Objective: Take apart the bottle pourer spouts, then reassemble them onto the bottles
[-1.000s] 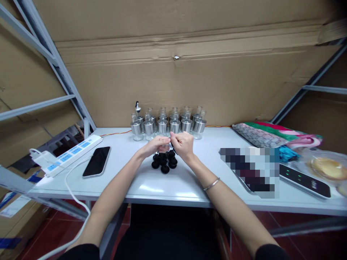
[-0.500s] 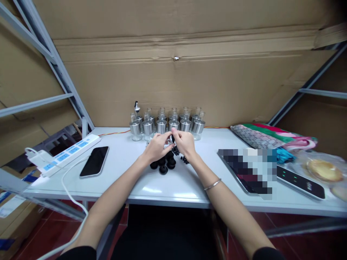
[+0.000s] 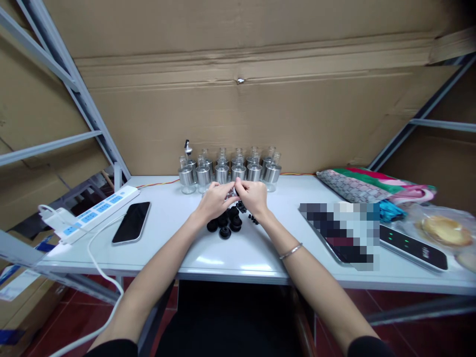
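My left hand (image 3: pixel 216 199) and my right hand (image 3: pixel 252 196) meet over the middle of the table, fingertips close together. Between them they pinch a small black-and-silver piece (image 3: pixel 235 190), mostly covered by my fingers. Just below lies a cluster of round black stoppers (image 3: pixel 224 232), partly hidden by my left hand. Tiny black parts (image 3: pixel 253 219) are scattered beside my right wrist, and more small black pieces (image 3: pixel 241 207) lie under my hands. Behind stand two rows of glass bottles with metal sleeves (image 3: pixel 222 174). A silver-and-black pourer (image 3: pixel 188 148) tops a bottle at the left end.
To the left are a power strip (image 3: pixel 94 213) with a white cable and a phone (image 3: pixel 132 223). On the right lie a partly blurred-out flat device (image 3: pixel 327 243), a black-topped device (image 3: pixel 412 247), patterned fabric (image 3: pixel 357 186) and bagged round food (image 3: pixel 446 231). Cardboard (image 3: pixel 238 114) backs the table.
My fingers have closed further over the small piece, so less of it shows. Both hands stay in nearly the same place, and the view has shifted very slightly.
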Demonstrator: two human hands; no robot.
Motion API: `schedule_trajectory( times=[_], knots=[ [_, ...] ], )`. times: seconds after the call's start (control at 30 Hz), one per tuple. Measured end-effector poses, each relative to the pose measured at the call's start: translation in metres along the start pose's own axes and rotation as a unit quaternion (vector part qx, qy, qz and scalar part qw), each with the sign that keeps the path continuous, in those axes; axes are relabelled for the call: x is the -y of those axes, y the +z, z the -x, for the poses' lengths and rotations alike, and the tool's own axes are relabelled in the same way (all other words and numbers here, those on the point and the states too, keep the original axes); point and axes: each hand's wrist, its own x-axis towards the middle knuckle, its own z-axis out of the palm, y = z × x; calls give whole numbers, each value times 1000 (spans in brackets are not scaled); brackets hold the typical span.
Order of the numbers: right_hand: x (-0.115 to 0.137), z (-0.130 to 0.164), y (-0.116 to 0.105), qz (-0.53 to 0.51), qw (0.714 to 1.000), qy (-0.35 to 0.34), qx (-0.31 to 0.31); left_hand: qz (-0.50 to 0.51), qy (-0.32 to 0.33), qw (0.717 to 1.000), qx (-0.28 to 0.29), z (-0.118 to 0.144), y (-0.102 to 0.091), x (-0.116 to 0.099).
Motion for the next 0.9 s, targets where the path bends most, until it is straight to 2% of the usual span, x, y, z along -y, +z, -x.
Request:
schedule_trajectory(
  times=[0.13, 0.2, 0.27, 0.37, 0.57, 0.63, 0.7, 0.77, 0.83, 0.9],
  knots=[
    [-2, 0, 2, -8, 999, -39, -8, 119, -42, 991, 51, -3, -10, -1],
    [-3, 0, 3, -12, 997, -70, -28, 214, -85, 969, 87, -4, -16, -2],
    [-2, 1, 3, -12, 992, -114, -58, 311, -124, 933, 133, -5, -21, -3],
    [0, 2, 3, -6, 976, -191, -104, 413, -150, 878, 190, -5, -26, -2],
    [4, 7, 0, -1, 936, -308, -172, 567, -201, 755, 261, -1, -20, 10],
    [3, 8, -1, -9, 928, -328, -175, 593, -206, 729, 274, 0, -18, 10],
    [2, 8, -3, -10, 930, -329, -166, 606, -201, 720, 271, 1, -19, 7],
    [1, 6, -5, -7, 944, -298, -139, 609, -190, 731, 242, 0, -19, 3],
    [1, 4, -7, -14, 966, -238, -101, 591, -180, 762, 192, -1, -17, -1],
    [1, 2, -9, -34, 982, -173, -67, 547, -173, 809, 130, -3, -13, -3]
  ],
)
